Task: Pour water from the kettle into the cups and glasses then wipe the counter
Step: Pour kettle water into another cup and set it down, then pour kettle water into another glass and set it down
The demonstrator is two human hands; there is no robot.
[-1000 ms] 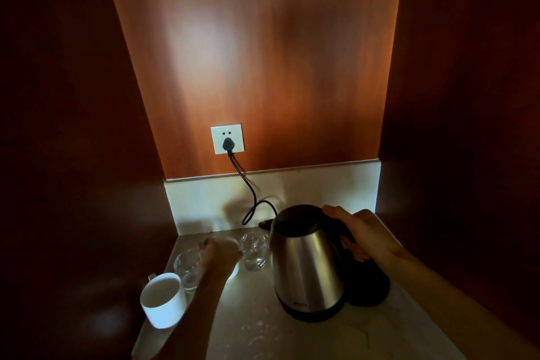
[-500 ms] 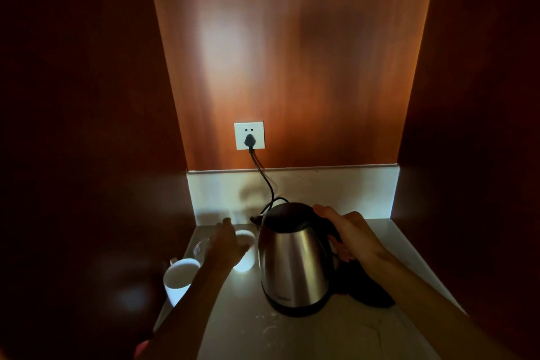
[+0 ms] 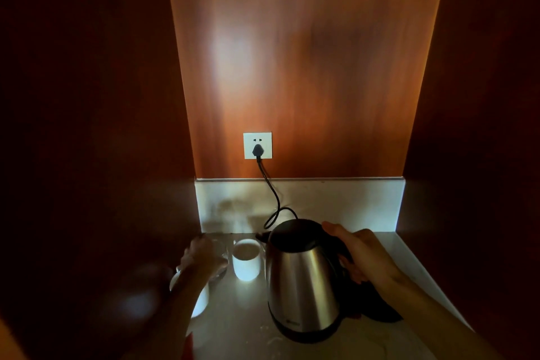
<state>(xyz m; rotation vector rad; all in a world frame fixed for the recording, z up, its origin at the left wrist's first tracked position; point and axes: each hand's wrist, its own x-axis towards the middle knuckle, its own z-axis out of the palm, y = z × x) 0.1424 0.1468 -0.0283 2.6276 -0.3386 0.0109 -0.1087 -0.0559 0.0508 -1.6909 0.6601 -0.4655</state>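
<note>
On tabletop (image 3: 239, 324): right hand (image 3: 365, 257) wraps kettle (image 3: 304, 280) handle, ready to lift; left hand (image 3: 201, 254) cups a glass (image 3: 220, 254) beside white cup (image 3: 246, 260), likely steadying it.

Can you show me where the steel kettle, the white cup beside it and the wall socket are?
stainless steel kettle with black lid (image 3: 304, 286), head view, on its shiny body
white ceramic cup (image 3: 246, 267), head view, on its outer wall
white wall socket (image 3: 264, 139), head view, on its faceplate
</note>
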